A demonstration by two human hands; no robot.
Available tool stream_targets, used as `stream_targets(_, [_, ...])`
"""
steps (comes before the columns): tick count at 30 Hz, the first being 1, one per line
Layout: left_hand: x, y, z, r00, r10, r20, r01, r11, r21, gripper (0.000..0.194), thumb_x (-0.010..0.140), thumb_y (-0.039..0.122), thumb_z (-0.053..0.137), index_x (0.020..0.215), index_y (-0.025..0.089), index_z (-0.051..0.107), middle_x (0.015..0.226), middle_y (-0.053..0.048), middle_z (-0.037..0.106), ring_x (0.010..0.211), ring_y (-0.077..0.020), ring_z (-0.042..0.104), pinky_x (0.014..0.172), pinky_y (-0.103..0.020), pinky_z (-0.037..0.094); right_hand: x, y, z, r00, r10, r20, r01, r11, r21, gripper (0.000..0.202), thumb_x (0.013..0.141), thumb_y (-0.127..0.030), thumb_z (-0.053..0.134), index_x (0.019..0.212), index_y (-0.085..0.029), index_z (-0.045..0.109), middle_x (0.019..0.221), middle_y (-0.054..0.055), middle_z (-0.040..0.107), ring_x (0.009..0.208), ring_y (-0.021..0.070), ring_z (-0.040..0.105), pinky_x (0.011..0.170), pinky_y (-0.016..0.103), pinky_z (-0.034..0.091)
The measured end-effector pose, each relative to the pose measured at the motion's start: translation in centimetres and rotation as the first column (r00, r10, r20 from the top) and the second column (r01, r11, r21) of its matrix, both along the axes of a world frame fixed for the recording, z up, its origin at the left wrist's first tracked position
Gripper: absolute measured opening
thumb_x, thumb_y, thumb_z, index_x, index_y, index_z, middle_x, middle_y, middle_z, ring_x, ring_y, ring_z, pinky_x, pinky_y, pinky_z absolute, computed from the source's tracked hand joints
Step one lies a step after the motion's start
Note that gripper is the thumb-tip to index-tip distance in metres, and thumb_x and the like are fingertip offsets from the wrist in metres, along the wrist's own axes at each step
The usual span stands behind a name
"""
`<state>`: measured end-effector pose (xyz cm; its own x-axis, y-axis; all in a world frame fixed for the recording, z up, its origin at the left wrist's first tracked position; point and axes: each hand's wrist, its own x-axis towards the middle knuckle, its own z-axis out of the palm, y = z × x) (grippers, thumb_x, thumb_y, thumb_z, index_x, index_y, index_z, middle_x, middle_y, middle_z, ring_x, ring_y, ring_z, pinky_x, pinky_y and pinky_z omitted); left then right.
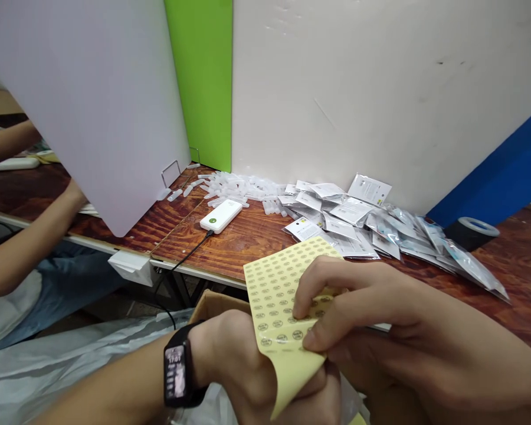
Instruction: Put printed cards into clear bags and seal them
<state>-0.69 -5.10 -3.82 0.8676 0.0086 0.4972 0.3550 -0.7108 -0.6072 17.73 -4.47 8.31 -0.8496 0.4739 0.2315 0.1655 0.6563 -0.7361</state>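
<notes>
A yellow sheet of small round printed stickers (277, 283) is held up at the lower middle, its bottom edge curling away. My left hand (256, 372), with a black smartwatch (176, 370) on the wrist, is closed beneath and behind the sheet; its fingers are partly hidden. Over the sheet's right side is my right hand (371, 319), its thumb and index finger on the stickers near the lower right corner. Some clear plastic (351, 398) shows just below the hands.
On the wooden table (248, 236) lie a white power bank (221, 216) with a black cable, translucent plastic pieces (239, 186), packaged bags (349, 212) and a black roll (471, 231). White panel (358, 88) behind; another person's arm (35, 248) at left; cardboard box (216, 302) below.
</notes>
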Motion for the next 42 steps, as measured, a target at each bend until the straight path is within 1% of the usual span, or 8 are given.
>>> stream_targets(4, [0.4,-0.1,1.1,0.912,-0.336,0.236,0.294,0.936,0.195,0.015,0.074,0.020,0.060,0.059,0.020,0.057,0.061,0.000,0.052,0.065,-0.0149,0.053,0.069,-0.027,0.052,-0.1,0.2,0.0,1.000,0.000,0.008,0.000,0.999,-0.033,0.014,0.085,-0.015,0.058,0.083,-0.020,0.071,0.092,0.007,0.064,0.082,0.0158,0.064,0.073,0.024,0.053])
stream_targets(9, [0.7,-1.0,2.1,0.917,-0.209,0.339,0.201,0.978,0.061,0.019,0.073,0.012,0.056,0.055,0.019,0.055,0.057,0.001,0.047,0.064,-0.0150,0.051,0.073,-0.032,0.051,-0.2,0.7,0.0,0.998,0.050,0.022,-0.049,0.998,-0.051,0.011,0.083,-0.014,0.060,0.083,-0.020,0.068,0.090,0.006,0.063,0.083,0.0167,0.063,0.074,0.026,0.053])
stream_targets(15, [0.8,-0.9,2.5,0.928,-0.258,0.269,0.242,0.966,0.093,0.017,0.074,0.015,0.058,0.057,0.019,0.060,0.054,0.002,0.045,0.059,-0.0133,0.048,0.062,-0.026,0.050,-0.1,1.0,0.0,0.994,0.100,0.054,-0.094,0.990,-0.101,0.011,0.084,-0.011,0.056,0.082,-0.019,0.064,0.092,0.007,0.060,0.086,0.0168,0.060,0.078,0.028,0.052])
stream_targets(18, [0.8,-1.0,2.6,0.901,-0.260,0.346,0.244,0.966,0.089,0.015,0.074,0.015,0.055,0.062,0.019,0.063,0.054,0.001,0.048,0.057,-0.0143,0.048,0.056,-0.027,0.049,-0.2,1.0,-0.2,0.996,0.086,0.027,-0.083,0.993,-0.083,0.010,0.084,-0.011,0.056,0.086,-0.018,0.063,0.092,0.007,0.061,0.087,0.0169,0.060,0.079,0.028,0.051])
stream_targets(23, [1.0,-1.2,2.8,0.864,-0.156,0.479,0.236,0.965,-0.111,0.018,0.075,0.020,0.051,0.064,0.016,0.064,0.053,0.000,0.051,0.055,-0.0151,0.049,0.057,-0.030,0.051,-0.1,1.1,-0.7,0.999,0.050,-0.019,-0.051,0.998,-0.042,0.012,0.084,-0.011,0.059,0.088,-0.016,0.069,0.094,0.007,0.064,0.085,0.0148,0.062,0.077,0.025,0.050])
stream_targets(28, [1.1,-0.2,3.1,0.797,-0.364,0.482,0.402,0.915,0.028,0.020,0.073,0.025,0.051,0.059,0.015,0.062,0.049,0.001,0.046,0.046,-0.0115,0.041,0.042,-0.026,0.040,0.1,1.4,-1.0,0.999,0.042,-0.016,-0.043,0.998,-0.039,0.011,0.083,-0.009,0.060,0.086,-0.016,0.068,0.097,0.006,0.063,0.087,0.0138,0.061,0.077,0.023,0.048])
stream_targets(33, [1.1,-0.2,2.9,0.817,-0.331,0.472,0.380,0.925,-0.011,0.021,0.073,0.025,0.052,0.061,0.014,0.065,0.048,0.001,0.045,0.046,-0.0126,0.042,0.042,-0.027,0.040,0.0,1.6,-0.9,0.998,0.069,-0.007,-0.069,0.994,-0.090,0.008,0.083,-0.010,0.059,0.083,-0.015,0.065,0.097,0.007,0.061,0.090,0.0148,0.059,0.076,0.024,0.048])
stream_targets(42, [1.7,-0.5,3.2,0.840,-0.393,0.375,0.406,0.913,0.047,0.031,0.077,0.010,0.045,0.064,0.021,0.070,0.051,0.000,0.058,0.052,-0.0141,0.053,0.052,-0.025,0.053,0.3,3.1,-1.0,0.939,0.342,0.029,-0.329,0.920,-0.215,0.007,0.081,-0.009,0.056,0.079,-0.010,0.062,0.099,0.012,0.057,0.090,0.0146,0.055,0.083,0.026,0.045])
